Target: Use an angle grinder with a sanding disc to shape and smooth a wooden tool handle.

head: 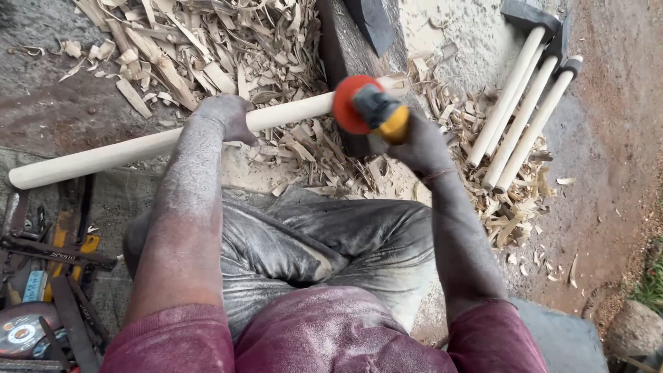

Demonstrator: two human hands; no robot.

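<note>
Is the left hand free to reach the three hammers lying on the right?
Probably not as things stand: the left hand grips the pole, and the right arm with the sander lies between it and the hammers, across the body.

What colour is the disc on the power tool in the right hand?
The disc is orange-red, on a grey and yellow tool held by the right hand. Head view shows it best.

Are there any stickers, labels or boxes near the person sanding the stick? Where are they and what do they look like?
Grinding disc: bottom left corner among the tools, round, dark grey with a pale paper label in red and white at its centre.
Yellow tool: left edge, long, yellow with black parts and small printing.
No boxes, signs or screens show.
</note>
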